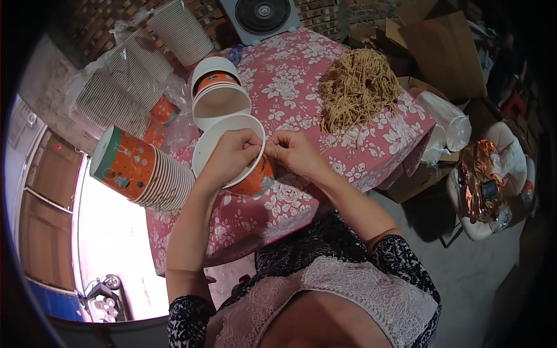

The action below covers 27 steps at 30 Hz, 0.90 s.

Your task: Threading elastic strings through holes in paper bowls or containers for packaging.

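Head view showed a white-lined bucket (206, 146) over the floral-covered table (301, 204). Across the bucket's mouth lay the left hand (232, 153), fingers pinched at its rim; just outside that rim, the right hand (296, 154) had fingertips bunched, their grip unclear. Tan strands (360, 90) lay right of the bucket, nested tubs (139, 169) left.

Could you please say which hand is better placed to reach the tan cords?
Probably the right hand: it is nearer the cords, while the left hand is across the open bucket.
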Each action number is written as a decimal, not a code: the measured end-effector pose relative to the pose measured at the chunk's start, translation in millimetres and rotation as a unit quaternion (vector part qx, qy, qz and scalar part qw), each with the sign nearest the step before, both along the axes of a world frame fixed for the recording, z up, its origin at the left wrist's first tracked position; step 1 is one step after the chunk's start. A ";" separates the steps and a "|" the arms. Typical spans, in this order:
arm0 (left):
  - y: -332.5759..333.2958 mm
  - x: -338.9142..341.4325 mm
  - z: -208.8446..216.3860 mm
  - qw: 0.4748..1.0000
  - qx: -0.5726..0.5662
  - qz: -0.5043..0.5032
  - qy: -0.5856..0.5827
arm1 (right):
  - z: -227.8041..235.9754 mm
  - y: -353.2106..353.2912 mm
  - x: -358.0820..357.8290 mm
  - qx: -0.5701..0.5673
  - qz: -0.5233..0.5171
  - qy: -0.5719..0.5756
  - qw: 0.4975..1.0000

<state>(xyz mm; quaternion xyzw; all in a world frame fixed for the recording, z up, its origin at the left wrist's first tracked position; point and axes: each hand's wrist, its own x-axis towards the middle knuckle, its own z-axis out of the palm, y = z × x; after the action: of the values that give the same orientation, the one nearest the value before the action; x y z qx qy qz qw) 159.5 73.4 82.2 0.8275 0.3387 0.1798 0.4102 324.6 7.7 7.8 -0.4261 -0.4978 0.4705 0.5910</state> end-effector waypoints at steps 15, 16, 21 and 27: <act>-15.4 -36.9 30.9 0.980 0.072 0.131 -0.132 | -4.3 -12.9 5.8 -0.033 0.003 0.107 0.994; -14.7 -35.5 30.4 0.986 0.076 0.109 -0.105 | -4.1 -12.1 3.2 -0.033 0.006 0.106 0.994; -13.1 -34.8 28.9 0.987 0.048 0.110 -0.103 | -2.4 -12.0 -1.6 -0.013 -0.004 0.074 0.997; -31.2 -77.1 31.5 0.975 0.040 0.176 -0.133 | -9.1 -9.3 -1.6 -0.017 -0.021 0.041 0.999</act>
<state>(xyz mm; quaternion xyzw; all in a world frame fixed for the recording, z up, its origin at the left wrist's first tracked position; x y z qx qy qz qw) 82.3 42.2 113.7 0.7390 0.4143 0.3709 0.3802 323.0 -1.7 -1.3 -0.4269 -0.4554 0.4835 0.6137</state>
